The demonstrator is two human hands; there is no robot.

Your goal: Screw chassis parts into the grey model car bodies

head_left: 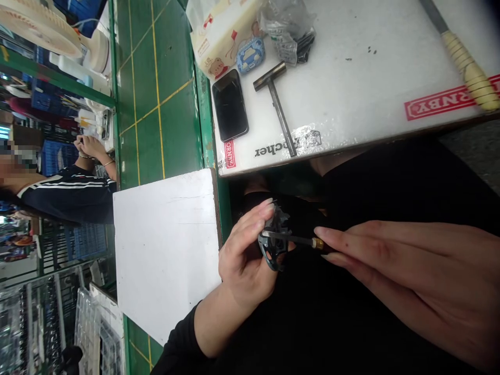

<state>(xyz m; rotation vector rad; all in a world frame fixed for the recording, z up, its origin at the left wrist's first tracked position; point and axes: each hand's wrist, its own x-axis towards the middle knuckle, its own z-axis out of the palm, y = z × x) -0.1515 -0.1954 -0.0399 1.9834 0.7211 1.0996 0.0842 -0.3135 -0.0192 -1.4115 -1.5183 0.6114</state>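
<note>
Both hands sit low, below the worktop edge, over my dark lap. L hand point(242, 255) is clamped on a small black plastic part point(273, 249): fingers curl over the top, thumb underneath, mostly hidden. R hand point(410, 281) comes in from the right, fingers pinched together round a thin metal-shafted screwdriver point(300, 240) just behind its brass collar. The handle is covered by the hand. The tip sits in or against the black part, can't tell which. The hands are close but not touching; only the shaft bridges them.

The white plastic worktop point(371, 67) is above and well apart from the hands. On it:
- black smartphone point(230, 105) near the corner, screen dark
- grey metal T-shaped tool point(277, 107) just beside the phone
- cream tissue pack w/ cartoon bear print point(221, 36) at the back, w/ a small blue car-print pouch point(250, 54) touching it
- clear plastic bag of dark bits point(289, 26) next to the pouch
- long tool w/ pale yellow wrapped handle point(471, 73) at the far right edge

A plain white board point(164, 245) is just left of the L hand. Beyond it is green floor w/ yellow lines point(156, 78). A co-worker in a dark striped top point(66, 190) works at another station on the far left.
</note>
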